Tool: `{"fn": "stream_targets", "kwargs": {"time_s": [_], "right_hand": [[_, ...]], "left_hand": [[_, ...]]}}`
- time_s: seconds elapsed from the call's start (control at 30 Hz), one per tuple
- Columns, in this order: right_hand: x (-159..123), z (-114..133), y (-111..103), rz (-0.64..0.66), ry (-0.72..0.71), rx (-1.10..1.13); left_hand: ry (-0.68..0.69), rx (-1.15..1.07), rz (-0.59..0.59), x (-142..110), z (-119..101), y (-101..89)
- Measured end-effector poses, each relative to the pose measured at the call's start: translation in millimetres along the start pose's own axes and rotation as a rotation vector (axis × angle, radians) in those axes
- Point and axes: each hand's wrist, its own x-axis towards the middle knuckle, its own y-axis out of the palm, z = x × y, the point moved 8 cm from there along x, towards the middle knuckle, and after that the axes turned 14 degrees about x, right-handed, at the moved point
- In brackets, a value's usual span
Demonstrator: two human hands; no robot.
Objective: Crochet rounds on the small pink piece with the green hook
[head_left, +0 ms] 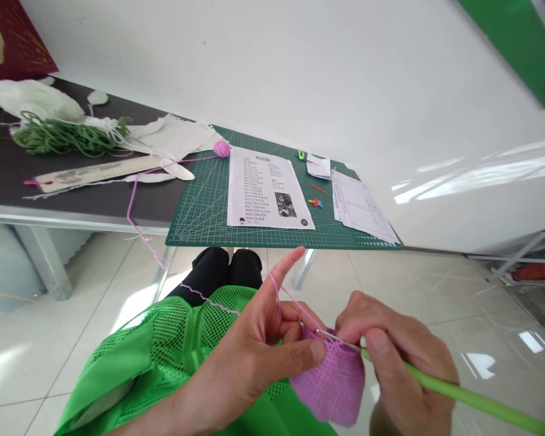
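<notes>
My left hand (267, 348) pinches the upper edge of a pink crocheted piece (333, 384) between thumb and fingers. Its index finger points up, with pink yarn (295, 300) looped around it and running down to the work. My right hand (399, 351) is closed around a crochet hook (429, 380) with a light green handle. The hook's metal tip lies at the top edge of the piece, close to my left thumb. From my left hand the yarn trails left over my lap and up onto the table, to a small pink yarn ball (221, 149).
A printed pattern sheet (267, 189) lies on a green cutting mat (200, 206). Right of it are small coloured stitch markers (315, 203), a red stick (318, 189) and more papers (361, 206). Green yarn (63, 136) and white yarn (36, 100) rest on the dark table at left.
</notes>
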Motion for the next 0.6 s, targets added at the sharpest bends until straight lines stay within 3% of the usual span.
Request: {"fn": "stream_targets", "kwargs": {"time_s": [0.5,0.6], "right_hand": [[13,19,1,0.305,0.047,-0.015],[11,20,-2,0.266,0.072,-0.058]], "left_hand": [[0.007,0.018,0.076,-2,-5,8.6],[0.019,0.023,0.079,-3,-5,8.9]]}}
